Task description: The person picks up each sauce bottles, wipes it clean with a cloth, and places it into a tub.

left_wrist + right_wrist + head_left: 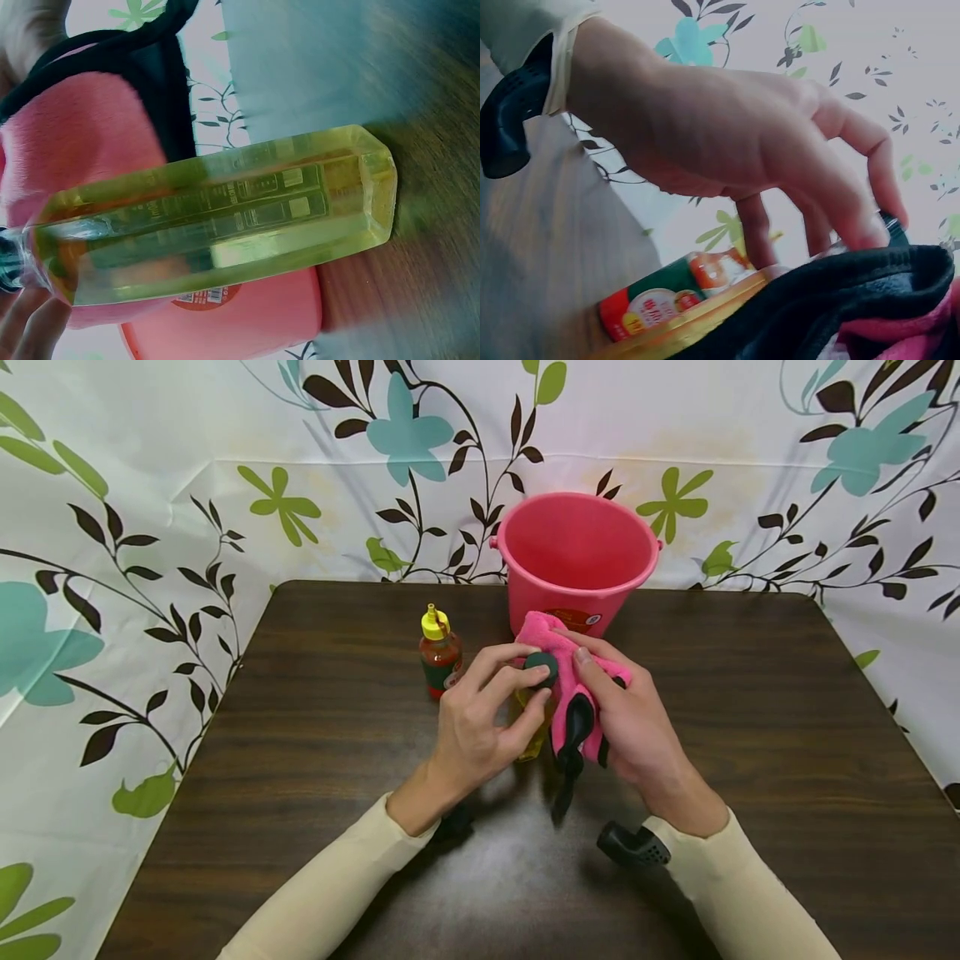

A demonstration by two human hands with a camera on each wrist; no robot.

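My left hand (480,714) pinches the dark green cap (542,668) of a clear bottle of yellow oil (225,217). The bottle stands on the table, turned sideways in the left wrist view; in the head view the hand covers much of it. My right hand (641,718) grips a fuzzy pink cloth (542,631) with black trim (840,281) just right of the bottle. Part of the cloth lies against the bottle's upper side. A folded black-edged end hangs below the right hand. The right wrist view shows the left hand's fingers at the cap.
A red sauce bottle (441,658) with a yellow nozzle cap stands left of the oil bottle. Behind the hands is a pink bucket (517,585) near the back edge of the dark wooden table (322,693). A floral sheet (225,410) hangs beyond it.
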